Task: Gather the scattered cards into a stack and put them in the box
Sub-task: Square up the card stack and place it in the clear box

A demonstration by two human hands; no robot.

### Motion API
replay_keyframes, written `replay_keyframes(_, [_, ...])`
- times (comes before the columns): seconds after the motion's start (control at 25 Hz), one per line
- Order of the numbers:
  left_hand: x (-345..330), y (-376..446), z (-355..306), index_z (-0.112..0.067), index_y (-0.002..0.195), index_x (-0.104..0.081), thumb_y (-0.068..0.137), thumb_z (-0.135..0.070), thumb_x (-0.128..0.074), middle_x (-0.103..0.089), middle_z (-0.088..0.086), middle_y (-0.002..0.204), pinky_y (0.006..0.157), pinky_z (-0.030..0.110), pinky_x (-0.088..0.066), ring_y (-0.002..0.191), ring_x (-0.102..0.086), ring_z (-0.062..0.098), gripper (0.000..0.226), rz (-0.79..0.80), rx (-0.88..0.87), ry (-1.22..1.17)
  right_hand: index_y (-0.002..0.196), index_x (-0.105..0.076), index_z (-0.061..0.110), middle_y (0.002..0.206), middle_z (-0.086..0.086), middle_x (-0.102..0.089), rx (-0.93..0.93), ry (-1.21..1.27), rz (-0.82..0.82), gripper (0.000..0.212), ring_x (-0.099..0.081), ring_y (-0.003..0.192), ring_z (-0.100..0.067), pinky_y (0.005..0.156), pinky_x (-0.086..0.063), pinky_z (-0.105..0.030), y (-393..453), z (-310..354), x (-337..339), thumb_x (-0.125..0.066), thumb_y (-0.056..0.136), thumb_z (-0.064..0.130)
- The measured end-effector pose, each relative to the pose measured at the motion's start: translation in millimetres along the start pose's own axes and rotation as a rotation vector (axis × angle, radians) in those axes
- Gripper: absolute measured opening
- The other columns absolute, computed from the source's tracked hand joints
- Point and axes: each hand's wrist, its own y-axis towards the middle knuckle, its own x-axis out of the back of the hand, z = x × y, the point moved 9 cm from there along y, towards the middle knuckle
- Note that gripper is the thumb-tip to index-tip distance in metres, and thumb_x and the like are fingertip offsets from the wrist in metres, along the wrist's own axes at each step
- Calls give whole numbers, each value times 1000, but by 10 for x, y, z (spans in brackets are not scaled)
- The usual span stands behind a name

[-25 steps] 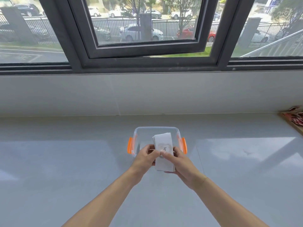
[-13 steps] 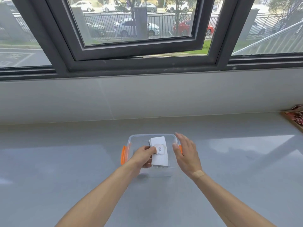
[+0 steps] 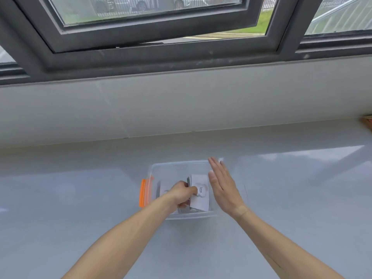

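A clear plastic box with an orange latch on its left side sits on the pale grey counter. Inside it is a stack of white cards; the top card shows the word "love". My left hand reaches down into the box and grips the left edge of the stack. My right hand hovers flat with fingers straight over the box's right side, holding nothing and covering the right latch.
The grey counter meets a low white wall under a dark-framed window. A brown tray edge shows at the far right.
My right hand let go of the stack and opened beside it. My left hand lowered the cards deeper into the box. The view tilted down.
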Motion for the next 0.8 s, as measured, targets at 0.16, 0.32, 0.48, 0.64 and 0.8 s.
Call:
replay_keyframes(0.16, [-118,137,38,-10,102,-61,85,-15,-56,-65,11,87,55,25,-40,60,-54,19,18,29,17,9,151,-21,31,160,15,-15,12,6,-29,54,-1,148,-5,121,-8,-36,-14,-49,-41,-20,99,45])
replay_keyframes(0.32, [-198,240,77,0,115,-61,90,-9,-52,-69,21,112,84,41,-59,99,-68,35,29,41,27,-43,151,-22,30,160,13,-18,27,12,-51,49,-3,148,-6,121,-11,-37,-10,-50,-35,-22,103,41])
replay_keyframes(0.48, [-189,284,68,1,113,-61,91,-11,-48,-66,21,116,93,47,-56,106,-65,35,28,-49,25,99,151,-21,29,160,12,-18,28,13,-44,51,-4,148,-6,121,-13,-38,-11,-57,-48,-23,101,42])
replay_keyframes(0.64, [-173,272,16,-1,113,-63,92,-13,-48,-68,20,114,86,36,-57,102,-67,35,28,-97,26,229,151,-22,29,160,14,-18,19,23,-44,54,-5,147,-4,121,-13,-38,-6,-71,-49,-23,99,46])
replay_keyframes(0.8, [-176,253,-45,-6,108,-65,89,-21,-50,-72,15,108,81,36,-57,96,-70,32,28,-130,30,369,151,-21,30,160,14,-18,19,17,-47,55,-5,147,-3,121,-14,-36,-4,-78,-54,-22,98,48])
